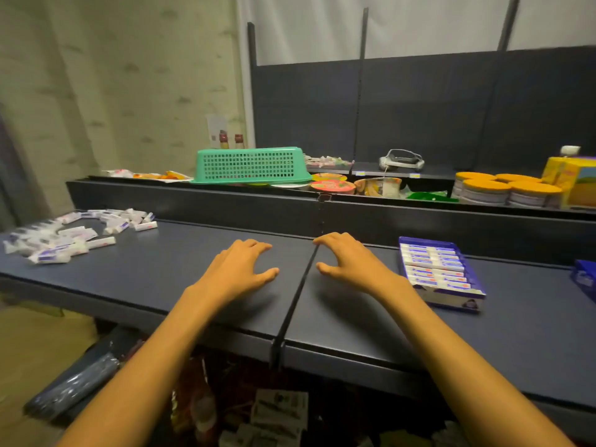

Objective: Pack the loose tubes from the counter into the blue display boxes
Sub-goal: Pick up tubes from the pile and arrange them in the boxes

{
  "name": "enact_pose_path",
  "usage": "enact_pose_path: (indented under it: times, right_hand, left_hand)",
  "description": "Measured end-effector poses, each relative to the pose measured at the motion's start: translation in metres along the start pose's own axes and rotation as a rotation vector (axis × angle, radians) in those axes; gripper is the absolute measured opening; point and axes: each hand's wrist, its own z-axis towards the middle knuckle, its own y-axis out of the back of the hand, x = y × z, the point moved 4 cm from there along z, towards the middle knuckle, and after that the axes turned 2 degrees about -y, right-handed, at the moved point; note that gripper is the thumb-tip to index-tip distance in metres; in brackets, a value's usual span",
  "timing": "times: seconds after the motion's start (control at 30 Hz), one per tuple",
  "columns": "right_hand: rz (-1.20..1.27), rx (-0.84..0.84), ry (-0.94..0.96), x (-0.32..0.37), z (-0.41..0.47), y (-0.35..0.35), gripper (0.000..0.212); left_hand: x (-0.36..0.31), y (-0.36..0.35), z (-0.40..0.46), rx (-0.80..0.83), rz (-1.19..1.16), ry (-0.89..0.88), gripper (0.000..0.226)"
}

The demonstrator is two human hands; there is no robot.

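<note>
While both rest on the counter: left hand, right hand empty, relaxed; loose tubes far left.

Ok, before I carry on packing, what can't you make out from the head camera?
- Second blue box: cut off by the right edge; contents unseen.
- Tube pile: labels blurred, count unclear; the left edge crops it.
- Filled box: any lower layers are hidden beneath the top tubes.

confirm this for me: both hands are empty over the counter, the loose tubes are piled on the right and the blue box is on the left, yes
Not quite: the sides are swapped. The head view shows the loose tubes piled on the left of the counter and the blue box on the right. The left hand and right hand are indeed empty.
</note>
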Motion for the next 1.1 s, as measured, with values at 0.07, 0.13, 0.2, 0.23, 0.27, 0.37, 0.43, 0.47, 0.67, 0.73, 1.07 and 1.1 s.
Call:
enact_pose_path:
  times: [0.07,0.13,0.2,0.23,0.27,0.37,0.43,0.47,0.67,0.73,1.07,1.1]
  right_hand:
    - [-0.016,0.02,0.042,0.042,0.016,-0.019,0.054]
    - [-0.009,0.035,0.078,0.086,0.032,-0.038,0.055]
    - [0.006,0.046,0.105,0.131,0.047,-0.057,0.055]
    - [0.017,0.048,0.119,0.152,0.055,-0.066,0.055]
    - [0.029,0.049,0.13,0.173,0.063,-0.075,0.055]
    - [0.039,0.07,0.164,0.229,0.089,-0.095,0.055]
    - [0.042,0.072,0.182,0.263,0.107,-0.105,0.054]
    - [0.044,0.071,0.188,0.277,0.117,-0.11,0.054]
    - [0.036,0.11,0.225,0.334,0.169,-0.147,0.053]
    - [0.044,0.118,0.221,0.344,0.188,-0.159,0.054]
    - [0.09,0.087,0.185,0.362,0.288,-0.195,0.053]
    - [0.099,0.081,0.17,0.362,0.296,-0.197,0.053]
  left_hand:
    - [0.041,0.011,-0.023,0.005,0.019,0.036,0.063]
    - [0.085,0.022,-0.048,0.009,0.031,0.068,0.063]
    - [0.13,0.03,-0.074,0.008,0.027,0.098,0.063]
    - [0.152,0.034,-0.087,0.009,0.025,0.112,0.063]
    - [0.174,0.037,-0.098,0.013,0.027,0.126,0.063]
    - [0.234,0.049,-0.129,0.019,0.016,0.183,0.064]
    - [0.272,0.058,-0.144,0.008,0.013,0.221,0.064]
    - [0.288,0.061,-0.15,0.002,0.014,0.241,0.064]
    - [0.37,0.057,-0.167,-0.014,0.005,0.294,0.065]
    - [0.394,0.055,-0.165,-0.013,0.0,0.306,0.064]
    - [0.497,0.054,-0.096,-0.023,-0.066,0.286,0.059]
    - [0.505,0.053,-0.086,-0.024,-0.073,0.286,0.058]
